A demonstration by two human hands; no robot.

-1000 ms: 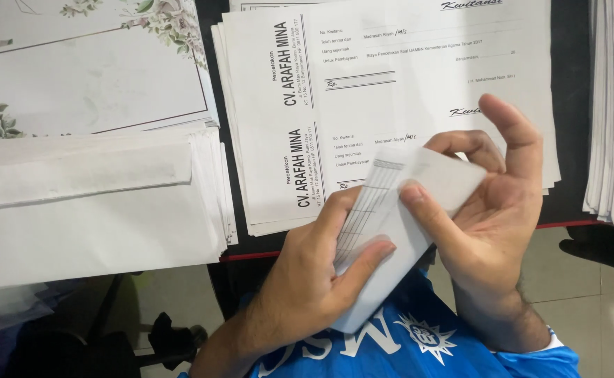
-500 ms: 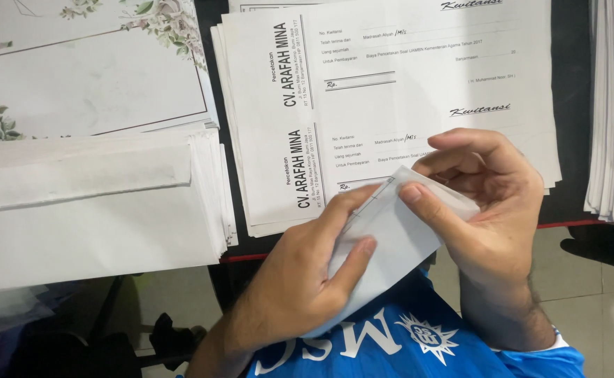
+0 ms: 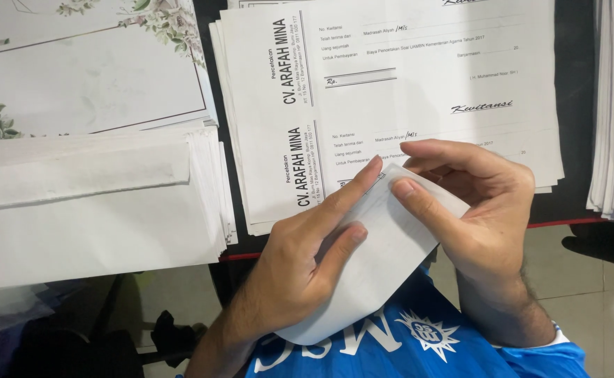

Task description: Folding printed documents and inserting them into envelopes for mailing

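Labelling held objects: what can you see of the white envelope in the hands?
The white envelope is plain, long and made of thin paper, slightly greyish, with no print showing on the visible face. It is held tilted above the table edge, over the blue shirt, its upper end near the printed sheets. The left hand grips its left side, index finger along the top edge; the right hand pinches the upper right end. Whether the flap is open is hidden.

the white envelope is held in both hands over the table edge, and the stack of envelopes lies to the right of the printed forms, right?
Not quite. The head view shows the stack of envelopes to the left of the printed forms, not the right. The rest holds: the left hand and right hand both hold the white envelope over the table edge.
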